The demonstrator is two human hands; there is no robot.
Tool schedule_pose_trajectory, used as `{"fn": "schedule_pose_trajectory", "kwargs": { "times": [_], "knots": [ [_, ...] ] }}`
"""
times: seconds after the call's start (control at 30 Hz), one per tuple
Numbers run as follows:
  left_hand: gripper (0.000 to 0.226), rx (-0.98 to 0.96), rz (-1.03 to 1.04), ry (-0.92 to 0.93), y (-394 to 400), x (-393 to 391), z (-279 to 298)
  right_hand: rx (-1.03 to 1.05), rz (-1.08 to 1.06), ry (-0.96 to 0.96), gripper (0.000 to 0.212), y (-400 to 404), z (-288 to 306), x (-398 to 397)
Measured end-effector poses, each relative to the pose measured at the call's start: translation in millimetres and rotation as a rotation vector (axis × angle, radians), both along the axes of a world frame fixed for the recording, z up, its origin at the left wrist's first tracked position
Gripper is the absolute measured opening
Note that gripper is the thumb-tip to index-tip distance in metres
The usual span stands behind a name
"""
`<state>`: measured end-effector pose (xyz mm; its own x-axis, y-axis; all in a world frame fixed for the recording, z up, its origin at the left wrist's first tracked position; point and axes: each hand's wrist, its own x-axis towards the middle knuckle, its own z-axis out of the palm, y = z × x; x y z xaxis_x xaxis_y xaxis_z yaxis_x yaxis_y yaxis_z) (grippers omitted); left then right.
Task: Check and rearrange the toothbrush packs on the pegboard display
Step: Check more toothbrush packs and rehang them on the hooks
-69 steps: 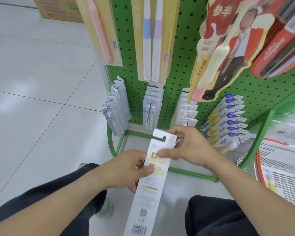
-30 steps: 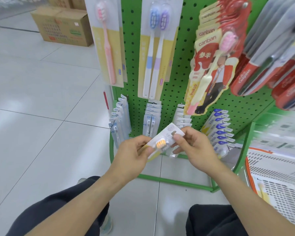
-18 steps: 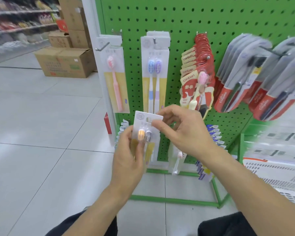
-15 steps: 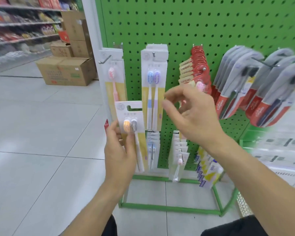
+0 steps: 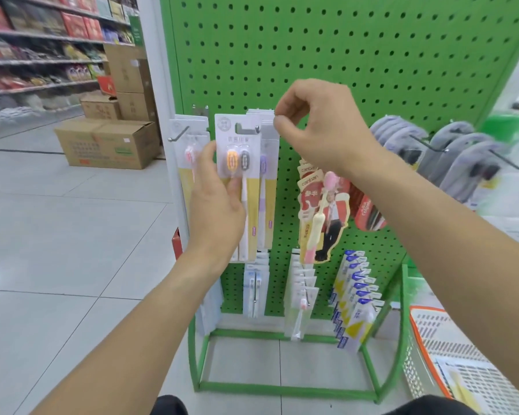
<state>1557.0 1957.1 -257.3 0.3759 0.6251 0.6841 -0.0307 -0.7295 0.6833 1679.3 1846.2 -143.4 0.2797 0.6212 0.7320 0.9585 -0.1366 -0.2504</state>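
— Where is the pack with the two brushes?

— The twin toothbrush pack [image 5: 241, 187] sits left of the frame's centre, upright against the green pegboard [image 5: 357, 55], its hang slot level with the tip of a metal hook [image 5: 256, 128]. Whether the slot is already over the hook, I cannot tell.

— Who holds it?

— The left hand [image 5: 216, 211] grips it at the lower half, thumb on the front beside the orange and grey brush heads.

— And the other one?

— The right hand [image 5: 318, 130] is raised at centre frame, fingers [image 5: 282, 125] curled in a pinch at the top corner of the packs hanging behind; what they clasp is hidden.

— Neighbours?

— A pink toothbrush pack [image 5: 189, 163] to the left, red packs [image 5: 321, 211] to the right, cardboard boxes [image 5: 108, 142] at the left on the floor.
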Motion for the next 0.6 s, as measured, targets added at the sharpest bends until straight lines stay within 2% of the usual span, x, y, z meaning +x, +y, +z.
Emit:
{"fn": "schedule_pose_trajectory", "kwargs": {
  "times": [0.2, 0.37, 0.6],
  "knots": [
    [0.053, -0.036, -0.008, 0.101, -4.3, 8.0, 2.1, -0.111, 0.006, -0.007, 0.013, 5.7, -0.9, 9.1],
    [0.056, -0.002, 0.001, 0.176, -5.4, 10.5, 0.8, -0.138, 0.007, 0.02, 0.021, 5.4, 2.0, 16.4],
    [0.06, 0.069, 0.075, 0.251, -5.2, 16.1, -4.4, -0.18, -0.048, 0.063, 0.02, 10.9, 15.2, 35.2]
  ]
}}
